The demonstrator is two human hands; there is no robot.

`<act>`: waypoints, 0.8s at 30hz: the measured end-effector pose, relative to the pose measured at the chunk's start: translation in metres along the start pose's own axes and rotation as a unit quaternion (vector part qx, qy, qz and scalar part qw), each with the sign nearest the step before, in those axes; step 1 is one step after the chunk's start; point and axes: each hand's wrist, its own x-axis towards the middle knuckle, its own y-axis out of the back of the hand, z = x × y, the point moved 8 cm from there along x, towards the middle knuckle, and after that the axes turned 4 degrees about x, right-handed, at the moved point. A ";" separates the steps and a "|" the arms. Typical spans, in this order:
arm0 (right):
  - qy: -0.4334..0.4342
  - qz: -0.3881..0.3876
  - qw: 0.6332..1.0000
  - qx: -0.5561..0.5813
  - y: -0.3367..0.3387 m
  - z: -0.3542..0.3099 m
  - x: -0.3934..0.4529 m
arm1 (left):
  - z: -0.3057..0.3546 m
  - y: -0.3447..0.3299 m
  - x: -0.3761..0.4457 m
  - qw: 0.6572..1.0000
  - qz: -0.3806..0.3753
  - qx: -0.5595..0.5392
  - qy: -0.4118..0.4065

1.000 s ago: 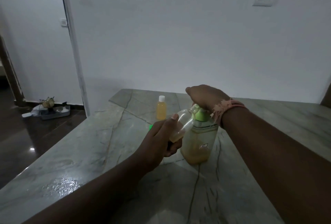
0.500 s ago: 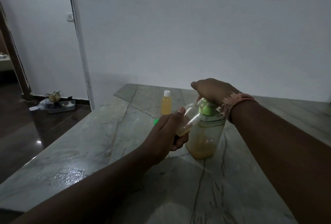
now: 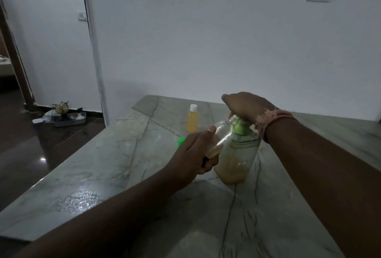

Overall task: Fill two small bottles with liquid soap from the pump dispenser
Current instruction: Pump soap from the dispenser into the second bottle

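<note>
Pump dispenser, green-topped and partly full of amber soap, is standing near the middle of the marble worktop. We are pressing our right hand down on its pump head, fingers curled over the top. Our left hand is gripping a small clear bottle, tilting its mouth up to the nozzle; a little soap is sitting in its lower end. A second small bottle, white-capped and full, is standing upright toward the far edge. A green cap is lying just beyond our left hand.
</note>
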 end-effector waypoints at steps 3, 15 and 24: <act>-0.008 -0.020 1.000 -0.002 0.000 -0.001 -0.004 | -0.001 -0.002 -0.001 1.000 -0.004 -0.006 -0.001; -0.020 -0.009 1.000 0.005 -0.002 0.003 -0.005 | 0.000 0.000 -0.001 1.000 -0.002 0.002 -0.006; -0.015 0.025 0.999 0.030 0.007 0.002 -0.004 | 0.002 -0.001 -0.001 1.000 -0.003 -0.005 -0.002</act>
